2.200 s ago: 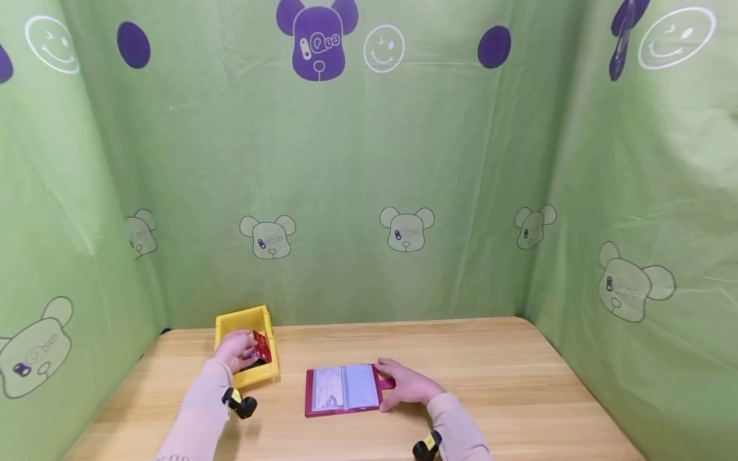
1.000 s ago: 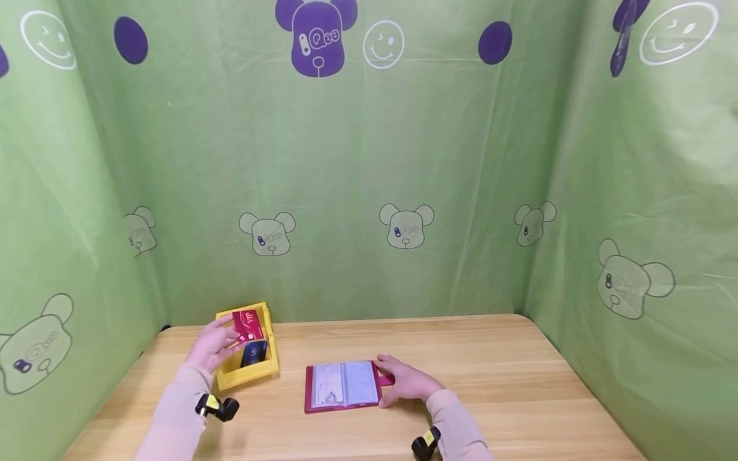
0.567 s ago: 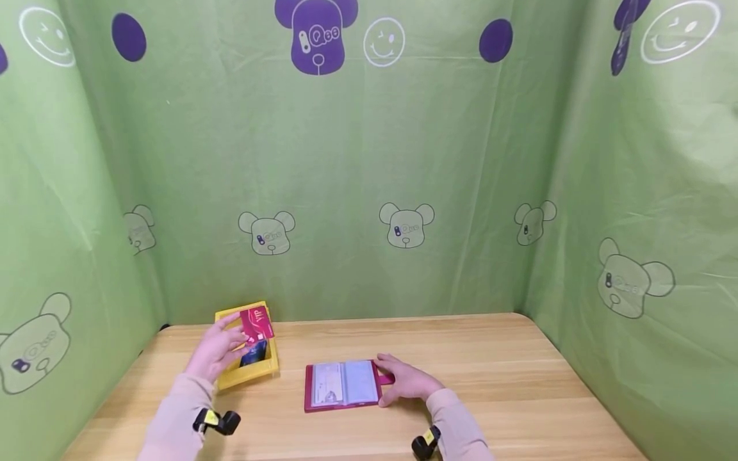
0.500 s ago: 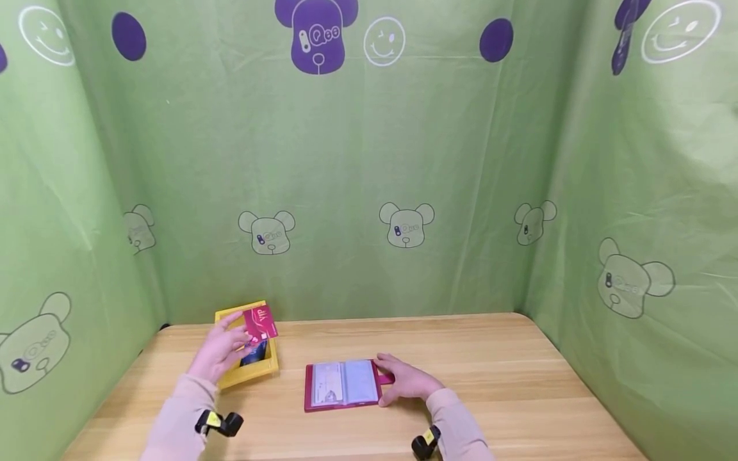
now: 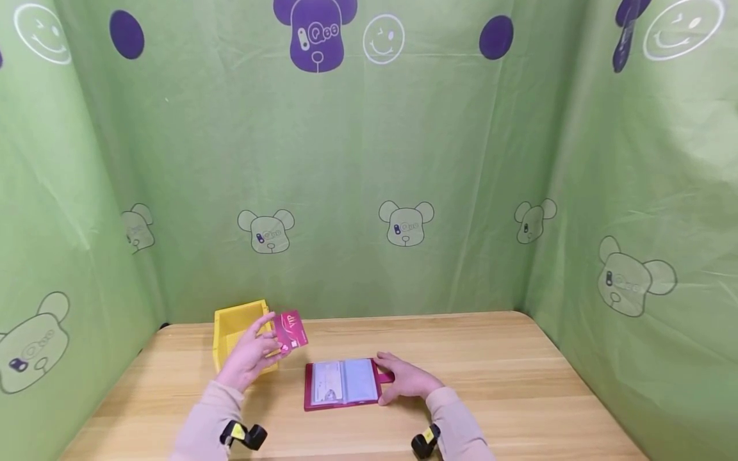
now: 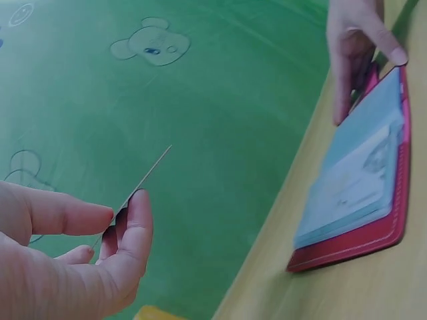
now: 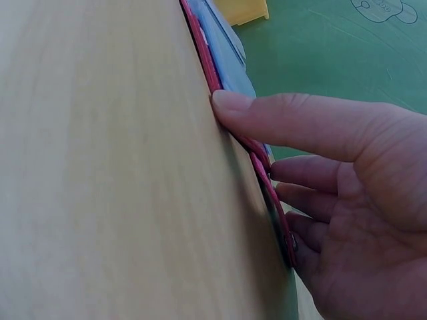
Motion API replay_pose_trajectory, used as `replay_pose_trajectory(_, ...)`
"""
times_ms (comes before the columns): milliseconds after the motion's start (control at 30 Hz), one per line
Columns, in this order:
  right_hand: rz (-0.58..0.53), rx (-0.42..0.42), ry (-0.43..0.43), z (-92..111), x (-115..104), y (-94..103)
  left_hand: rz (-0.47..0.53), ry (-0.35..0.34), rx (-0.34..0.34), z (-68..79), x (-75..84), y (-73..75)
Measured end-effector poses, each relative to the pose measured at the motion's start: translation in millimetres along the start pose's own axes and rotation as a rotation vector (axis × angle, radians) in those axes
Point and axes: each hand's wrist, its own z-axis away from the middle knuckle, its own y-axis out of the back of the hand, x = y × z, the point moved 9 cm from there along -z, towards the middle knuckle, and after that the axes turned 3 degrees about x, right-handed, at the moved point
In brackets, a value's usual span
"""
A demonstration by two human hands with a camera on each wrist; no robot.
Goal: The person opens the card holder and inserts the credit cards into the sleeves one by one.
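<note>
Between thumb and fingers my left hand point(image 5: 252, 356) pinches a red VIP card point(image 5: 291, 331), raised over the right rim of a yellow bin point(image 5: 239, 314). The left wrist view shows that card point(image 6: 150, 175) nearly edge-on. On the table lies an open card holder point(image 5: 309, 388) with a red cover and clear sleeves; a pale printed card point(image 5: 328, 384) sits in its left sleeve. My right hand point(image 5: 409, 378) holds the holder's right end, its thumb at the near corner and a finger at the far one. Beside it the clasp strap point(image 5: 386, 378) sticks out.
A wooden table point(image 5: 490, 358) carries everything, with green printed curtains point(image 5: 340, 153) rising behind and at both sides. The bin stands near the back left; my left hand covers part of its inside.
My left hand has lifted the red card out of the yellow bin and carried it right, past the bin's rim. The dark card seen in the bin is now hidden. My right hand stays put.
</note>
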Motion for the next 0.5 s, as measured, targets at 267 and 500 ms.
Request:
replay_pose_trajectory(267,-0.001,0.0,0.016,0,-1,-0.2,-0.051,0.015,0.002,-5.0,-27.2,-22.0)
replay_pose_trajectory(500,-0.007,0.0,0.019,0,-1,-0.4,-0.061,0.053,-0.06,-5.2,-53.0,-40.7)
